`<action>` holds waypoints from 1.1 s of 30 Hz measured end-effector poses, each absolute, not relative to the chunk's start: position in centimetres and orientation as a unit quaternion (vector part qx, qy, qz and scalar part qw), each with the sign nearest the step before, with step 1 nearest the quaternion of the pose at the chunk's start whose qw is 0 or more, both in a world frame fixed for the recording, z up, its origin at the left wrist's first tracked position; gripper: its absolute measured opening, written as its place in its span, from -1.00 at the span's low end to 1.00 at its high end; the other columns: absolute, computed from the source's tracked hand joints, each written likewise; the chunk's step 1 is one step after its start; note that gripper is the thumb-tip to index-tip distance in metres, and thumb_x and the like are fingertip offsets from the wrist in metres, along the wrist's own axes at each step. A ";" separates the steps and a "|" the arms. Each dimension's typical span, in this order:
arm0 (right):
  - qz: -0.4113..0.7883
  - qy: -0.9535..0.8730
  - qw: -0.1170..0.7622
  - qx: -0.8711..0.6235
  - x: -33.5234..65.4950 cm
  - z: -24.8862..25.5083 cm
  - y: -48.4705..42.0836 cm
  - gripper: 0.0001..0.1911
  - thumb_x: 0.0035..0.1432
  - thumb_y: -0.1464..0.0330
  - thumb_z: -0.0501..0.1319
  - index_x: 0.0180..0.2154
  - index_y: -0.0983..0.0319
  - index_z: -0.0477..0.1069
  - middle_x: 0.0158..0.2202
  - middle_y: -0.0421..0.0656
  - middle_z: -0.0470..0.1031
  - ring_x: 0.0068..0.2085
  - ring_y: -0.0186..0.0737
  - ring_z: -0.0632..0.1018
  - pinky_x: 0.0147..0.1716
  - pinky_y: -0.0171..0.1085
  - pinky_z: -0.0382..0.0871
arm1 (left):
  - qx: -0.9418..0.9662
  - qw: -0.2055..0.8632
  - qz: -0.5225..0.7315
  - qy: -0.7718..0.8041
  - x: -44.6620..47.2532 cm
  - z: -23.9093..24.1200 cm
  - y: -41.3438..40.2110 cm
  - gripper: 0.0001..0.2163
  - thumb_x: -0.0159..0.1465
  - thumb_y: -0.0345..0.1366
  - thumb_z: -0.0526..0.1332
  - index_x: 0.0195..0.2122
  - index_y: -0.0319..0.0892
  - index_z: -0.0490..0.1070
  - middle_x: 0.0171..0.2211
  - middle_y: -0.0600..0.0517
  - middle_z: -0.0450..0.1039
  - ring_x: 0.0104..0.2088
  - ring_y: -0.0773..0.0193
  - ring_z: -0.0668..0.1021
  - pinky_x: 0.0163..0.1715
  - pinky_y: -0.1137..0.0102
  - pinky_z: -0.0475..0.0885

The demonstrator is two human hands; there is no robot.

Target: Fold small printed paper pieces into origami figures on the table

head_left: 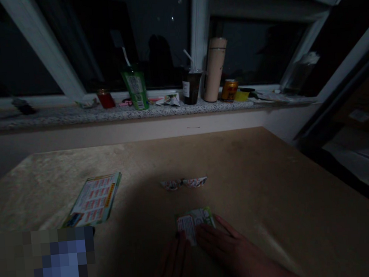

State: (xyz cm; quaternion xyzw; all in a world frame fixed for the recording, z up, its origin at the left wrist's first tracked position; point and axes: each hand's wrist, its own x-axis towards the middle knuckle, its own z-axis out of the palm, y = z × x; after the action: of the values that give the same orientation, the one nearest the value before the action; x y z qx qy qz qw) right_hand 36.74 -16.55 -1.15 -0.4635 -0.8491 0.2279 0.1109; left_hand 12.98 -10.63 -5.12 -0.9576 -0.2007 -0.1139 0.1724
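Observation:
In the dim head view, a small printed paper sheet [191, 225] in green and white lies on the table near the front. My left hand [175, 260] rests along its lower left edge, fingers stretched forward and flat. Over the sheet's right part lies my right hand [222, 243], fingers extended and pressed down, thumb to the right side; they hide part of the paper. Just beyond the sheet sits a small folded printed paper piece [194, 182] with two pointed halves. To the left is a printed leaflet or stack of leaflets [94, 198], apart from both hands.
Along the granite windowsill [165, 111] stand a green cup with a straw [136, 88], a dark drink cup [191, 88], a tall pink bottle [215, 71], an orange can [230, 90] and a red jar [106, 99]. A pixelated patch hides the lower left of the brown table [238, 159].

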 end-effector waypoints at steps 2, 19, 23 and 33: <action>0.208 -0.839 0.118 -0.488 36.7 -1.0 -16.7 -0.23 0.20 0.25 0.16 0.32 0.19 -0.18 0.33 -0.09 -0.06 0.32 -0.08 -0.02 0.28 0.06 -0.37 | -0.959 0.166 -0.130 -0.191 13.1 -4.3 -10.4 -0.54 0.23 -0.37 0.01 0.17 -0.27 0.25 0.10 -0.12 0.39 0.11 0.14 0.40 0.11 0.33 0.21; 0.045 -0.897 0.159 -0.409 36.2 -2.8 -16.6 -0.66 0.33 0.33 0.06 0.12 0.18 0.28 0.11 -0.21 0.40 0.22 -0.17 0.26 0.29 0.03 -0.29 | -0.966 0.063 -0.097 -0.233 13.6 -1.5 -8.6 -0.39 0.26 -0.03 0.12 0.23 -0.36 0.17 0.24 -0.20 0.12 0.22 0.04 0.24 0.14 0.25 0.21; 0.085 -0.887 0.145 -0.430 36.5 -2.6 -16.6 -0.59 0.34 0.32 0.04 0.19 0.18 0.18 0.21 -0.18 0.27 0.26 -0.22 0.19 0.29 -0.03 -0.16 | -0.973 0.037 -0.083 -0.210 13.9 -0.6 -8.6 -0.38 0.28 -0.01 0.10 0.23 -0.37 0.15 0.23 -0.20 0.15 0.21 0.06 0.25 0.13 0.27 0.22; 0.194 -0.839 0.146 -0.487 37.0 -0.5 -16.4 -0.53 0.27 0.21 0.10 0.18 0.18 0.22 0.22 -0.12 0.24 0.25 -0.20 0.22 0.27 -0.10 -0.08 | -0.981 0.060 -0.113 -0.146 13.8 -1.3 -8.3 -0.50 0.32 0.02 0.07 0.11 -0.28 0.34 0.10 -0.12 0.38 0.09 0.13 0.41 0.10 0.33 0.27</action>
State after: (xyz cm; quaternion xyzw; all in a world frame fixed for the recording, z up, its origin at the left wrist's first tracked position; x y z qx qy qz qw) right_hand 37.03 -16.40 -0.48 -0.4865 -0.8392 0.1945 0.1458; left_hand 13.78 -8.26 -1.32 -0.9810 -0.1462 -0.1130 0.0597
